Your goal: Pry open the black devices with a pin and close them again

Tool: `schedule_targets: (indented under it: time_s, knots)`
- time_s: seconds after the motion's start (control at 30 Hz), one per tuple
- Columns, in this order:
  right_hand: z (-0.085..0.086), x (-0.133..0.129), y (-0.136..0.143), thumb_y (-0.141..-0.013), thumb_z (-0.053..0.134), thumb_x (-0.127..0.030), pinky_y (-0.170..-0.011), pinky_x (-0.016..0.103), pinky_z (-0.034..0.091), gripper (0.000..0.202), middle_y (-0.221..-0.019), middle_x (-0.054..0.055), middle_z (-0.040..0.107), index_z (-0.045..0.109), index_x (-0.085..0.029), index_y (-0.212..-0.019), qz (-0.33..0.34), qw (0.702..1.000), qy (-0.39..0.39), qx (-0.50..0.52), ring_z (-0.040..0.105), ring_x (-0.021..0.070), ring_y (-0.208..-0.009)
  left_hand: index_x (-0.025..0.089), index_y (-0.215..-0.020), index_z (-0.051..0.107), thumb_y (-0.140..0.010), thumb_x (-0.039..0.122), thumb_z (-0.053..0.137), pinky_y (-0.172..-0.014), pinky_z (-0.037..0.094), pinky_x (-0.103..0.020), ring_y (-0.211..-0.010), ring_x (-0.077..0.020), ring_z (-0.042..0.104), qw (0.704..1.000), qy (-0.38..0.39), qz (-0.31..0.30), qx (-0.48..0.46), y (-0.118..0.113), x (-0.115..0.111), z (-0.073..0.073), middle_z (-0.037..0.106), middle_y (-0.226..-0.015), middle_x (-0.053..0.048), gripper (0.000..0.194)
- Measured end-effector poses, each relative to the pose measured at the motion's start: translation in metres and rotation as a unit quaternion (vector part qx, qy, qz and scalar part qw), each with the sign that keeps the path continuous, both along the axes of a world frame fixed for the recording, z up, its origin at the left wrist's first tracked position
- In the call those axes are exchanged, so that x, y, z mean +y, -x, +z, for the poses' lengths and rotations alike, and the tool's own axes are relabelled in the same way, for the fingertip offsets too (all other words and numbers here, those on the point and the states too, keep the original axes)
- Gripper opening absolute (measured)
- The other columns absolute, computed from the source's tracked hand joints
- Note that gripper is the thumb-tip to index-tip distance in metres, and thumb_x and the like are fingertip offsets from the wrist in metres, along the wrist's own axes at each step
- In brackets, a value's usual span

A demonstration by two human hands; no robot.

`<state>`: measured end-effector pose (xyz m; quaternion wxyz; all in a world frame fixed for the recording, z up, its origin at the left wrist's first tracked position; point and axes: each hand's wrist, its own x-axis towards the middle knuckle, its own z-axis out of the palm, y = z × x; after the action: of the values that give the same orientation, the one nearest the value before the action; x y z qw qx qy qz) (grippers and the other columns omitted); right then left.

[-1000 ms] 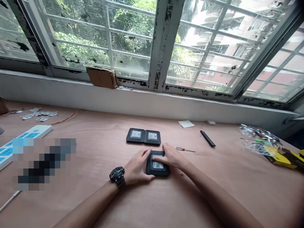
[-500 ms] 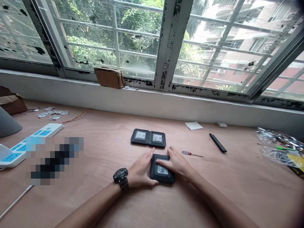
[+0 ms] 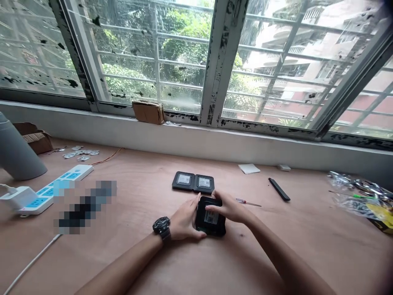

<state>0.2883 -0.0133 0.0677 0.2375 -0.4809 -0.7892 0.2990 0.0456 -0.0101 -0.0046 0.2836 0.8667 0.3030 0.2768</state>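
Observation:
A black, rounded square case [image 3: 211, 228] with a pale printed label sits between my hands near the middle of the table. My left hand [image 3: 185, 219], with a black watch on the wrist, clasps its left side, the thumb at the lower corner. From the upper right my right hand [image 3: 227, 207] grips the same case, its thumb lying across the label. Just beyond are two similar labelled cases, a left one [image 3: 183, 180] and a right one [image 3: 204, 183], side by side. A small red-handled screwdriver [image 3: 248, 202] lies to the right of my right hand.
A black strip [image 3: 279, 189] and white paper [image 3: 249, 169] lie farther right. Plastic bags of parts [image 3: 359, 190] fill the right edge. On the left are a white power strip [image 3: 69, 182], a grey cylinder [image 3: 23, 151] and a blurred-out dark object [image 3: 87, 207]. A window stands behind.
The held case's top now looks glossier and slightly tilted, with both hands still on it. My right hand has shifted slightly left over it. The camera view has shifted a little.

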Motion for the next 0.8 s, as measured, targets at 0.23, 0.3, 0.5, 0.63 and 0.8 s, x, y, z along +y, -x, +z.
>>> schedule_targets:
  time_s: [0.23,0.3,0.5,0.63,0.8]
  knots:
    - [0.046,0.011,-0.016,-0.086,0.072,-0.055,-0.06,0.028,0.041,0.036,-0.082,-0.001,0.064,0.056,-0.023,-0.083,0.006,0.997,-0.047,-0.066,0.058,0.0188,-0.073,0.02,-0.159,0.028,-0.063,0.075,0.081,-0.114,0.036,-0.059,-0.134,-0.0438,0.047,0.967,-0.053,0.21,0.135,0.053,-0.04,0.012,0.05,-0.147,-0.02,0.123]
    - [0.056,0.01,-0.014,-0.088,0.072,-0.048,-0.066,0.03,0.043,0.028,-0.085,0.0,0.067,0.06,-0.023,-0.083,0.029,0.987,-0.101,-0.123,0.06,0.0206,-0.077,0.02,-0.157,0.034,-0.064,0.081,0.076,-0.117,0.028,-0.064,-0.13,-0.0438,0.051,0.949,-0.07,0.259,0.164,0.074,-0.056,0.012,0.057,-0.139,-0.018,0.119]
    - [0.043,-0.005,-0.023,-0.099,0.06,-0.034,-0.093,0.044,0.047,0.013,-0.112,0.006,0.07,0.071,-0.029,-0.093,0.115,0.946,-0.254,-0.163,0.062,0.0274,-0.105,0.027,-0.154,0.039,-0.086,0.07,0.066,-0.119,0.029,-0.061,-0.124,-0.036,0.058,0.936,-0.111,0.282,0.177,0.1,-0.078,0.012,0.064,-0.133,-0.011,0.084]
    - [-0.002,-0.02,-0.054,-0.103,0.052,-0.027,-0.088,0.045,0.052,0.021,-0.112,0.007,0.071,0.072,-0.03,-0.099,0.07,0.943,-0.29,-0.146,0.065,0.0268,-0.1,0.029,-0.161,0.021,-0.092,0.059,0.066,-0.122,0.027,-0.058,-0.134,-0.0327,0.054,0.953,-0.094,0.242,0.157,0.094,-0.071,0.01,0.057,-0.147,-0.009,0.088]
    - [-0.054,-0.036,-0.09,-0.102,0.047,-0.025,-0.083,0.042,0.058,0.025,-0.113,0.008,0.073,0.072,-0.029,-0.101,0.03,0.955,-0.269,-0.118,0.07,0.0259,-0.099,0.033,-0.163,0.01,-0.093,0.053,0.067,-0.123,0.029,-0.059,-0.137,-0.0327,0.053,0.962,-0.088,0.216,0.141,0.08,-0.064,0.005,0.05,-0.154,-0.006,0.092]
